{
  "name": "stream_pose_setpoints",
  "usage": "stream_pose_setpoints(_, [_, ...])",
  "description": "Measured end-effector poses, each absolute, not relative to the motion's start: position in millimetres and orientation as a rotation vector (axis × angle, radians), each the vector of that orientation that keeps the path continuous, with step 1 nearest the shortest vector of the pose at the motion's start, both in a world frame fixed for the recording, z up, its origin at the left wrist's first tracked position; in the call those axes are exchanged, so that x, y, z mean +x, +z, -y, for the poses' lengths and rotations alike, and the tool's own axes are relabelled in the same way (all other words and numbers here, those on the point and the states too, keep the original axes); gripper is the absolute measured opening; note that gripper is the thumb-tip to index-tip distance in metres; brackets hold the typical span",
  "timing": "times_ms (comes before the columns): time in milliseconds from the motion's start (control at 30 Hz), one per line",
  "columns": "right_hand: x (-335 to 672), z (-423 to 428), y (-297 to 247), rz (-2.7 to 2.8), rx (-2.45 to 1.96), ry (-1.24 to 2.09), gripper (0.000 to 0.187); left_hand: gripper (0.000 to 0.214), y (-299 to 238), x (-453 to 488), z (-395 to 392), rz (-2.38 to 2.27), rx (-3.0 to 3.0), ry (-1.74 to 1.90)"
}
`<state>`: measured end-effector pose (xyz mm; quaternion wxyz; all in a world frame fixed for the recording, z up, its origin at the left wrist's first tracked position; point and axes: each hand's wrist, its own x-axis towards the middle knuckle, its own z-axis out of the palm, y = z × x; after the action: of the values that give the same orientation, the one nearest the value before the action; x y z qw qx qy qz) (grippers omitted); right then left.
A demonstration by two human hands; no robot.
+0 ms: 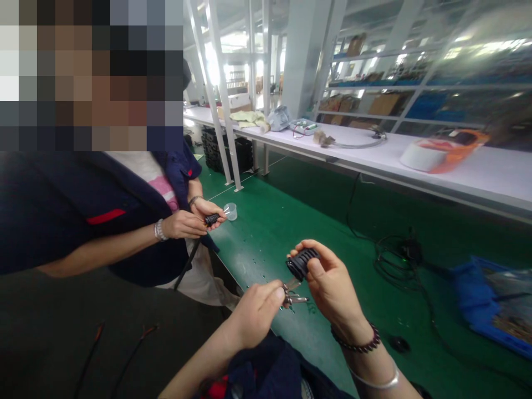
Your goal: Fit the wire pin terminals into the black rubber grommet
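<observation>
Over the green work surface, my right hand (332, 282) is closed around a black ribbed connector housing (302, 264), fingers behind it and thumb in front. Just below and to the left, my left hand (261, 310) pinches several shiny metal contact pins (296, 299) that point right, close under the housing. The pins' back ends are hidden by my fingers. At the left, a co-worker's hands (193, 221) hold a similar black ribbed piece (211, 219) with a black cable leading down from it.
A small clear cup (230, 211) stands by the co-worker's hand. Small bits are scattered on the green surface (266, 221). At the right lie a coiled black cable (401, 255) and a blue bin (477, 299). A white bench (357, 147) bears an orange-and-white roll (428, 154).
</observation>
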<state>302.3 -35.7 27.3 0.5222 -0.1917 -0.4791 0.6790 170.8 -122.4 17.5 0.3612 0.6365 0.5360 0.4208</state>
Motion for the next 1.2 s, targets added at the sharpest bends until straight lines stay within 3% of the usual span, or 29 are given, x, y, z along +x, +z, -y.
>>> stream_pose_setpoints(400, [316.7, 21.8, 47.9, 1.731, -0.439, 1.409, 0.029, 0.040, 16.8, 165.8, 121.4, -1.369, 1.605, 1.120])
stream_pose_setpoints(633, [326.3, 22.3, 47.8, 1.779, -0.449, 1.365, 0.026, 0.047, 13.1, 167.2, 123.2, -1.376, 1.600, 1.112])
stream_pose_setpoints(1200, [330.1, 0.7, 52.4, 1.954, -0.106, 1.596, 0.027, 0.059, 9.0, 160.3, 118.6, -0.856, 1.037, 1.006])
